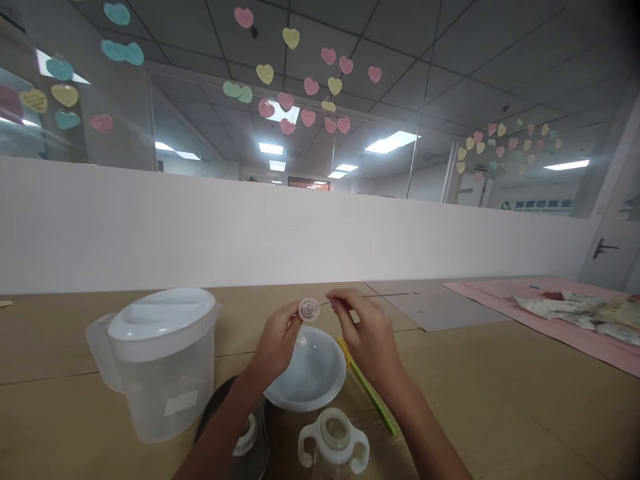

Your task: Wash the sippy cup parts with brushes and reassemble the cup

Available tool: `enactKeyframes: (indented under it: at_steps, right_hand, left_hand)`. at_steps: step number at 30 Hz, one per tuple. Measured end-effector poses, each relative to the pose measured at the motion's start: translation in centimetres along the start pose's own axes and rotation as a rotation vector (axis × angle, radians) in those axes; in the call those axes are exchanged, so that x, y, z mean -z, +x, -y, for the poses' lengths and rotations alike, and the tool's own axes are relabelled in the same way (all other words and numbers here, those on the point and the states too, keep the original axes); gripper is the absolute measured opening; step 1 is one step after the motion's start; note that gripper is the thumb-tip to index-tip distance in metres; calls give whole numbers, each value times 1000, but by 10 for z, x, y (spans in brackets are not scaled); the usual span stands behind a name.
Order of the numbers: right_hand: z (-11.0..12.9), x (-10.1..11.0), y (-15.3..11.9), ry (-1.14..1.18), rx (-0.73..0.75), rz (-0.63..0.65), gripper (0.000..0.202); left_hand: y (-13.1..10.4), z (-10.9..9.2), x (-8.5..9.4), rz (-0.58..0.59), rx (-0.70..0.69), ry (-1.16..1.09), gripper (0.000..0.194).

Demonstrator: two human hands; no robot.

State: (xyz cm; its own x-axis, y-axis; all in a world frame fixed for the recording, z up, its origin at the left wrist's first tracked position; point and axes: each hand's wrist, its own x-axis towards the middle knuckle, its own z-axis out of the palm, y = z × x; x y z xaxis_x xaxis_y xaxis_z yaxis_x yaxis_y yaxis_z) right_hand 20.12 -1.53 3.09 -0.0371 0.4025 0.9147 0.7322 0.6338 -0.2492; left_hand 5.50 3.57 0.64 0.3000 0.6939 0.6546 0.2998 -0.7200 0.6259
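My left hand (277,340) pinches a small round translucent bottle part (309,309) by its edge, its ringed face turned toward me. Closed around a thin wire rod (387,295) with a looped end is my right hand (365,330). The rod's other end reaches the middle of the round part; whether it goes inside is hard to see. Below both hands sits a white bowl (313,373) with a small pale piece at its far left rim. A baby bottle (334,443) with two white handles stands uncapped in front of it. Beside my right wrist lies a yellow-green brush (373,393).
A lidded translucent pitcher (160,360) stands at the left. Under my left forearm a dark basin (260,440) holds a white bottle piece (246,437). A pink mat (480,297) with crumpled cloth (575,310) lies at right. A low white wall (300,233) bounds the table behind.
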Motion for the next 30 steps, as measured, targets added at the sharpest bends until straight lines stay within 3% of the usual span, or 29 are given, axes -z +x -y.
enactKeyframes:
  at_steps: [14, 19, 22, 25, 30]
  right_hand:
    - [0, -4, 0, -10, -16, 21, 20]
    - [-5, -16, -3, 61, -135, 132, 19]
    - [-12, -12, -1, 133, -252, 172, 25]
    - [-17, 2, 4, 123, -329, 68, 37]
    - [-24, 21, 7, -84, -343, -73, 35]
  left_hand:
    - [0, -8, -2, 33, 32, -73, 32]
    - [0, -8, -2, 90, 38, -2, 30]
    - [0, -5, 2, 146, 64, 78, 30]
    - [0, 1, 4, 166, 72, 156, 30]
    - [-3, 6, -1, 221, 61, 193, 29]
